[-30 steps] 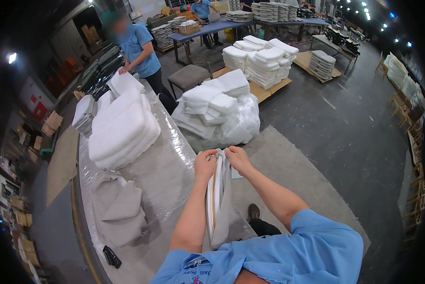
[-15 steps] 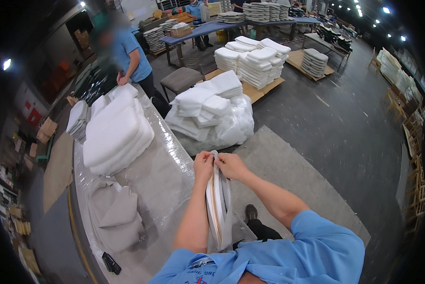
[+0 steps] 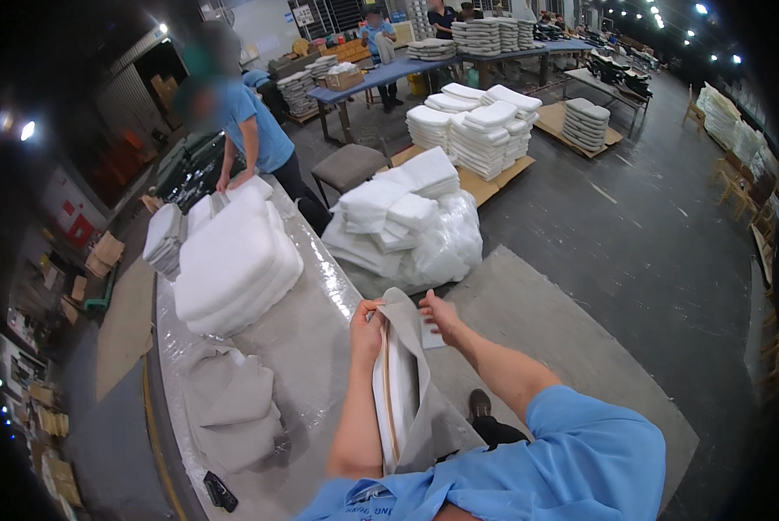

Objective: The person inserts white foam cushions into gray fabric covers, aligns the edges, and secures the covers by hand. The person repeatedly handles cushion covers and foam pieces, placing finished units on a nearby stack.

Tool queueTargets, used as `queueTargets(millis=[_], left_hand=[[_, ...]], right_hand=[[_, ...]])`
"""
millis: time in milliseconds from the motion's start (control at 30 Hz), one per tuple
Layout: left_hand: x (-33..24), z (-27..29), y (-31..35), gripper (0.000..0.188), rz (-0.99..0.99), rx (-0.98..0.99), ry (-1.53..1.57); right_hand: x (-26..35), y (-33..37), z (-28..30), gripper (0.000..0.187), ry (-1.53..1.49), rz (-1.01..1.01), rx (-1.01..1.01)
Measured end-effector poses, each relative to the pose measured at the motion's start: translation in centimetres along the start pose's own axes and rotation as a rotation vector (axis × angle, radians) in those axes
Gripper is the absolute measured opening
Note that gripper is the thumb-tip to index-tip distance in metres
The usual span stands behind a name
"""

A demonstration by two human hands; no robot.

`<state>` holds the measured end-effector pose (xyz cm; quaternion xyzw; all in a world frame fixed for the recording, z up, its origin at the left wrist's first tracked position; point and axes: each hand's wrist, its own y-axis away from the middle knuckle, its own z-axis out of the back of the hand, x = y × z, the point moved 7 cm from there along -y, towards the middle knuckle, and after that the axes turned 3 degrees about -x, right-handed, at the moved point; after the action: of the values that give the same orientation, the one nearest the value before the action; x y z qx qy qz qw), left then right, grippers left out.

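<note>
Plastic-covered table (image 3: 315, 373) runs along the left. Grey fabric cover (image 3: 422, 417) hangs before the torso, long axis from far end back toward blue shirt (image 3: 545, 460). Left hand (image 3: 367, 323) pinches far end; right hand (image 3: 442, 316) unclasped, just beside.

Up the room from me, small ceiling lamps (image 3: 700, 9) burn white against the dark far end, while a lone lamp (image 3: 27, 130) flares at the left and glare streaks the clear plastic sheeting (image 3: 333, 276). The middle is evenly lit and fairly sharp, but a co-worker's head (image 3: 214, 85) is smeared, and straight edges bow toward a black rim.
</note>
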<state>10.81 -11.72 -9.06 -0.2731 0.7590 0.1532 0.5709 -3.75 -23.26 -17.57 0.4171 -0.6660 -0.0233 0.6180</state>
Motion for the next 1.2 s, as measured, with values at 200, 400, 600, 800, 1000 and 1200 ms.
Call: queueTargets(millis=[200,400,600,800,1000,1200], left_hand=[[-16.6,-5.2,7.3,0.007,-0.451,0.209,-0.045],[-23.9,-4.0,16.2,0.034,-0.397,0.322,0.046],[-26.2,-3.0,18.9,0.061,-0.15,0.213,-0.969],[-27.9,-5.6,16.2,0.054,-0.072,0.261,-1.549],[-26.2,-6.5,13.6,0.05,-0.074,0.223,-1.614],[-24.7,-7.5,11.3,0.05,-0.063,0.244,-1.539]], right_hand=[[7.6,5.3,-7.0,0.072,-0.578,0.248,0.27],[13.2,13.9,-10.3,0.066,-0.223,0.774,0.225],[12.2,18.3,-13.5,0.065,0.008,0.918,0.351],[16.0,21.9,-16.3,0.056,0.284,1.072,0.551],[15.8,20.1,-15.0,0.068,0.157,1.122,0.4],[15.2,17.0,-12.2,0.078,0.087,1.077,0.222]])
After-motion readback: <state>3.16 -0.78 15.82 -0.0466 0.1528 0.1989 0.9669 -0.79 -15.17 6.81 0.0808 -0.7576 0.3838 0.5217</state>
